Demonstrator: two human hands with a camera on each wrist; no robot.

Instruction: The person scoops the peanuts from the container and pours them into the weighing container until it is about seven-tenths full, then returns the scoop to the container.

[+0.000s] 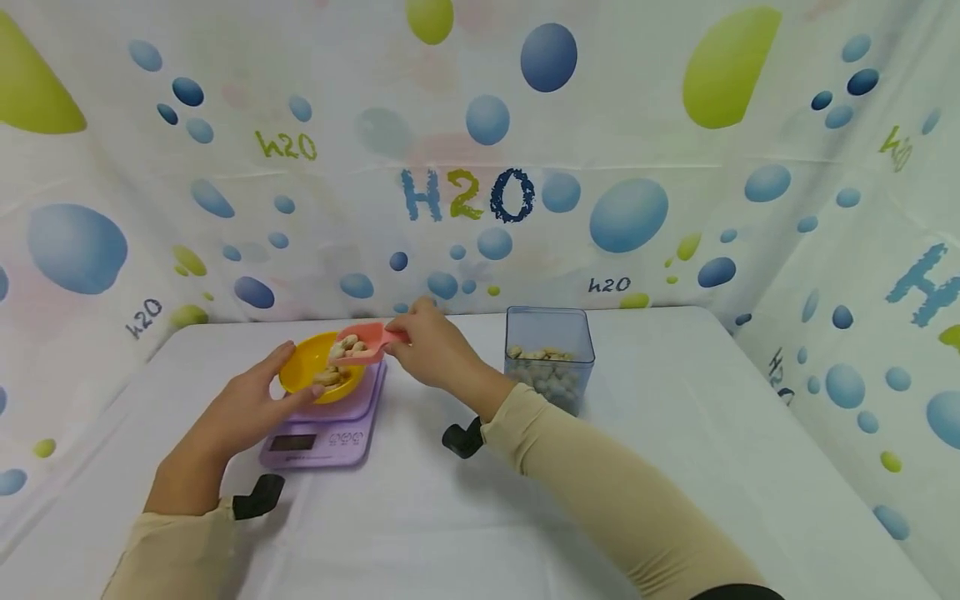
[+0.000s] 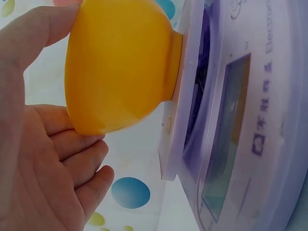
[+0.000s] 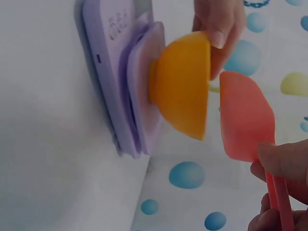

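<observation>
A yellow bowl (image 1: 297, 367) with several tan nuts (image 1: 327, 379) in it stands on the plate of a purple kitchen scale (image 1: 318, 437). My left hand (image 1: 251, 408) holds the bowl by its rim, thumb on one side and fingers on the other. My right hand (image 1: 431, 346) grips the handle of a pink scoop (image 3: 246, 115). Pale nuts (image 1: 351, 345) fill the scoop, which is held just above the bowl's right side, apart from the rim in the right wrist view. Too small to tell is the exact kind of nut.
To the right of my right hand stands a clear bluish square container (image 1: 551, 333), partly filled with nuts and partly behind my forearm. A white cloth covers the table (image 1: 675, 433). Behind it hangs a curtain (image 1: 480, 208) printed with bubbles.
</observation>
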